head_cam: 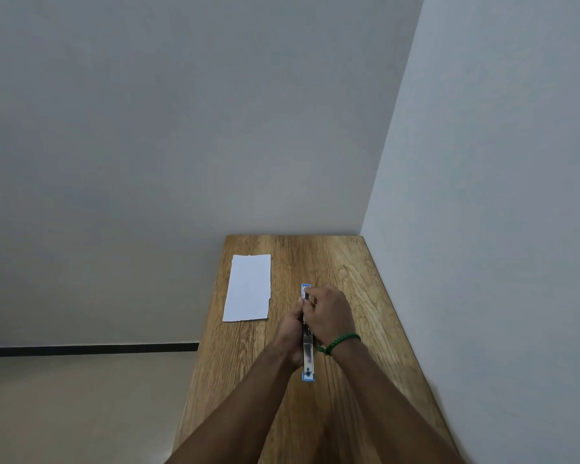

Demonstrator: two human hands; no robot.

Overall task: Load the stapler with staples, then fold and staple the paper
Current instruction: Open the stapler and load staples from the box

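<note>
A blue and silver stapler (307, 358) lies swung fully open along the wooden table (349, 269), its metal channel facing up. My left hand (290, 333) grips it from the left at its middle. My right hand (329, 314) is closed over the far half, fingertips pinched at the channel near the blue far end. Whether staples sit between the fingers is hidden. A white sheet of paper (248, 288) with rough torn short edges lies flat at the far left of the table, apart from both hands.
The table is narrow, set in a corner: a wall runs along its right edge and another behind its far edge. Its left edge drops off to the floor. A green bead bracelet (340, 341) circles my right wrist.
</note>
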